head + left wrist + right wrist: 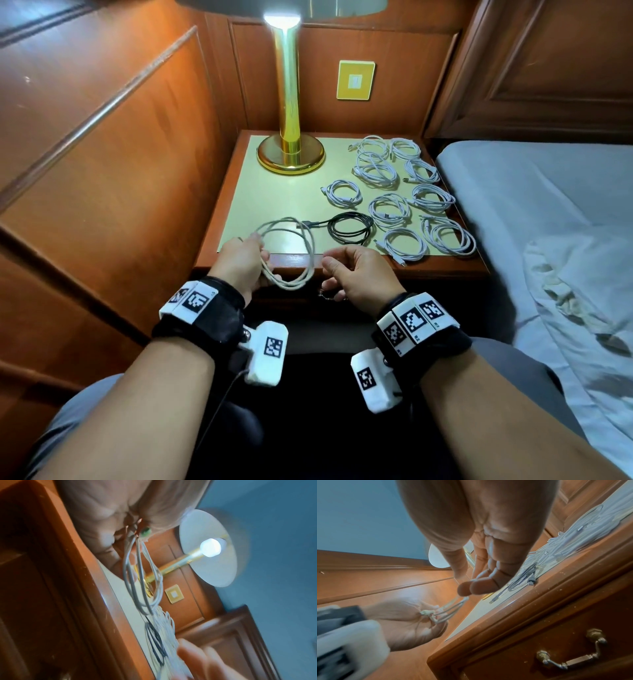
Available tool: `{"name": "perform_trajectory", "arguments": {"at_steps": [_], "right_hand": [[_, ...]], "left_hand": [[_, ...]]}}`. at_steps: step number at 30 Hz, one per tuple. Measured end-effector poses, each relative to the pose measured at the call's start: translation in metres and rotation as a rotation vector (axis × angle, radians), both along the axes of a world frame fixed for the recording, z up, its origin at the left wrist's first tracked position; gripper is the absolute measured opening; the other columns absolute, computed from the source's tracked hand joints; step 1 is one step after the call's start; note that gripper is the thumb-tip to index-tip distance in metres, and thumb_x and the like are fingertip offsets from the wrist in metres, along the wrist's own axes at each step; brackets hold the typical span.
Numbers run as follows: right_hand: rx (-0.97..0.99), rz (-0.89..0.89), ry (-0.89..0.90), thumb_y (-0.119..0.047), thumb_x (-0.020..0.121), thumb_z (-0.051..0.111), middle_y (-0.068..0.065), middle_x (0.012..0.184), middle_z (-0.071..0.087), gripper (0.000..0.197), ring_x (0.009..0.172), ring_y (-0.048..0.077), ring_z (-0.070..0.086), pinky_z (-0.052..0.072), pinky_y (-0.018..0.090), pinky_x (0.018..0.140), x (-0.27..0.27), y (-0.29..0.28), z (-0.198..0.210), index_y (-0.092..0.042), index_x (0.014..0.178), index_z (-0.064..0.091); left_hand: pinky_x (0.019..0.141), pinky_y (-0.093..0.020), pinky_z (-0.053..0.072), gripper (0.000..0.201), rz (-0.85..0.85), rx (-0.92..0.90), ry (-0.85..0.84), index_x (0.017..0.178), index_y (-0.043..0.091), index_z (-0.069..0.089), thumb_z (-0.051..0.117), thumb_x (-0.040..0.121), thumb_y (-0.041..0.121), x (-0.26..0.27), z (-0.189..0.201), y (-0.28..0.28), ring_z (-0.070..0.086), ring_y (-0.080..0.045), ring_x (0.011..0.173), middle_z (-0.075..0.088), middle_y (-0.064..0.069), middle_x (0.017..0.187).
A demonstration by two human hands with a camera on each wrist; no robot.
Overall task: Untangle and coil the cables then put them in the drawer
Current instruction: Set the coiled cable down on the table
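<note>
A grey-white cable (pixel 291 255) is wound into a loose coil of a few loops that hangs over the nightstand's front edge. My left hand (pixel 255 255) grips the coil at its left side, and its plug end (pixel 426 612) pokes out of that fist. My right hand (pixel 330 274) hovers just right of the coil with fingers loosely curled and nothing between them. A black coiled cable (pixel 349 228) lies on the nightstand top (pixel 274 195). Several white coiled cables (pixel 404 195) lie to its right. The drawer front (pixel 556 635) is closed, with its brass handle (pixel 570 660) below my right hand.
A brass lamp (pixel 290 154) stands lit at the back left of the nightstand. A bed with white sheets (pixel 548 212) borders the right side. Wood panelling (pixel 102 154) closes in the left and back. My knees are under the drawer.
</note>
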State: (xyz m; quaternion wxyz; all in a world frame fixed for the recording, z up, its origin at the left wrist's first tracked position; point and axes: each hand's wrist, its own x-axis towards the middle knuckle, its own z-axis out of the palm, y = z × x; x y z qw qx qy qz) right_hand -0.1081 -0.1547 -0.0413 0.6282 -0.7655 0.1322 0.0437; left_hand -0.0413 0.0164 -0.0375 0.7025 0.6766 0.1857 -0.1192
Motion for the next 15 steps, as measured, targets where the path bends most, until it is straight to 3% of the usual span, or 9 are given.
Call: {"name": "perform_trajectory", "arguments": {"at_steps": [2, 4, 5, 7, 9, 12, 15], "right_hand": [[-0.049, 0.036, 0.014, -0.020, 0.097, 0.063, 0.002, 0.085, 0.066, 0.012, 0.063, 0.008, 0.069, 0.051, 0.025, 0.049, 0.000, -0.001, 0.000, -0.011, 0.105, 0.063], [-0.111, 0.091, 0.028, -0.022, 0.096, 0.064, 0.004, 0.089, 0.068, 0.011, 0.066, 0.010, 0.071, 0.050, 0.026, 0.050, -0.002, -0.002, -0.001, -0.014, 0.104, 0.063], [-0.147, 0.116, 0.036, -0.023, 0.096, 0.063, 0.004, 0.091, 0.070, 0.012, 0.068, 0.011, 0.072, 0.049, 0.024, 0.051, -0.003, -0.002, -0.002, -0.015, 0.105, 0.064], [-0.214, 0.153, 0.044, -0.025, 0.097, 0.063, 0.004, 0.091, 0.072, 0.012, 0.072, 0.013, 0.073, 0.048, 0.021, 0.054, -0.003, -0.002, -0.004, -0.017, 0.106, 0.064], [-0.243, 0.166, 0.046, -0.026, 0.097, 0.062, 0.002, 0.089, 0.073, 0.012, 0.073, 0.012, 0.073, 0.046, 0.019, 0.055, -0.001, -0.003, -0.005, -0.019, 0.106, 0.064], [-0.291, 0.186, 0.056, -0.027, 0.096, 0.063, 0.000, 0.087, 0.073, 0.012, 0.073, 0.012, 0.073, 0.045, 0.017, 0.054, 0.003, -0.002, -0.006, -0.019, 0.106, 0.064], [-0.315, 0.219, 0.069, -0.026, 0.097, 0.063, -0.002, 0.086, 0.072, 0.012, 0.072, 0.011, 0.072, 0.044, 0.015, 0.051, 0.006, 0.002, -0.006, -0.020, 0.107, 0.064]], "left_hand": [[0.070, -0.044, 0.058, 0.023, 0.109, -0.021, 0.042, 0.113, 0.005, 0.052, 0.039, 0.108, 0.023, 0.018, -0.002, 0.007, 0.052, -0.022, 0.066, 0.049, -0.006, 0.080], [0.083, -0.054, 0.057, 0.034, 0.156, -0.029, 0.072, 0.131, 0.000, 0.047, 0.042, 0.107, 0.022, 0.031, -0.004, 0.012, 0.058, -0.028, 0.080, 0.054, -0.011, 0.090], [0.081, -0.054, 0.058, 0.033, 0.160, -0.034, 0.081, 0.131, -0.002, 0.047, 0.044, 0.107, 0.021, 0.037, -0.007, 0.013, 0.060, -0.029, 0.081, 0.055, -0.013, 0.091], [0.075, -0.051, 0.058, 0.022, 0.141, -0.059, 0.099, 0.115, -0.002, 0.048, 0.043, 0.107, 0.018, 0.044, -0.009, 0.012, 0.061, -0.028, 0.073, 0.054, -0.015, 0.083], [0.082, -0.050, 0.057, 0.023, 0.120, -0.032, 0.111, 0.114, -0.001, 0.048, 0.047, 0.106, 0.020, 0.049, -0.008, 0.012, 0.063, -0.028, 0.078, 0.057, -0.016, 0.090], [0.105, -0.046, 0.048, 0.061, 0.013, 0.277, 0.069, 0.140, -0.004, 0.043, 0.055, 0.099, 0.039, 0.057, -0.007, 0.020, 0.058, -0.038, 0.120, 0.055, -0.021, 0.135], [0.111, -0.040, 0.037, 0.060, -0.062, 0.555, 0.024, 0.143, -0.008, 0.042, 0.047, 0.104, 0.037, 0.056, -0.004, 0.031, 0.047, -0.039, 0.133, 0.047, -0.022, 0.147]]}}
